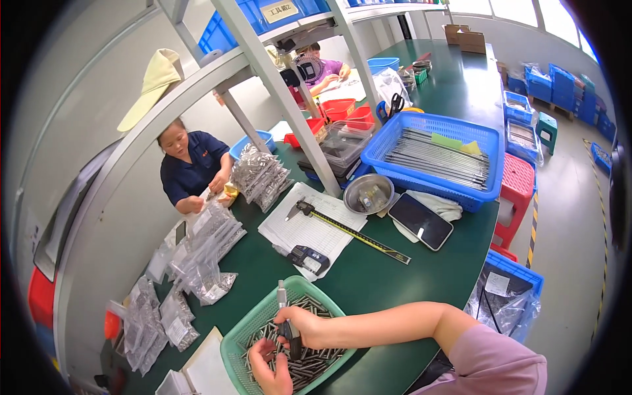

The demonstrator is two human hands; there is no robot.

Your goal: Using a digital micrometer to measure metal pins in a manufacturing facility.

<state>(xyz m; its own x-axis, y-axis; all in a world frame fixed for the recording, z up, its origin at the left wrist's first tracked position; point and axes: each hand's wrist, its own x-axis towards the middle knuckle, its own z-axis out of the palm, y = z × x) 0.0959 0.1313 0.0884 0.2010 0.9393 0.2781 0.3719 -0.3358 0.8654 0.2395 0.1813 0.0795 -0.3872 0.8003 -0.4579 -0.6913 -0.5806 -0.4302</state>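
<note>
A micrometer with a silver thimble and a dark frame is gripped in my right hand, upright above a green basket. Many short metal pins fill the basket. My left hand is just below the micrometer's frame, over the pins. Its fingers and thumb curl toward each other; whatever they hold is too small to make out. Beyond the basket, a second gauge with a small display lies on a ruled paper sheet. A caliper is stretched across the same sheet.
Bags of small metal parts crowd the left side. A steel bowl, a phone and a blue basket of long rods stand at the back right. Shelf posts rise beyond. A co-worker sits across the table.
</note>
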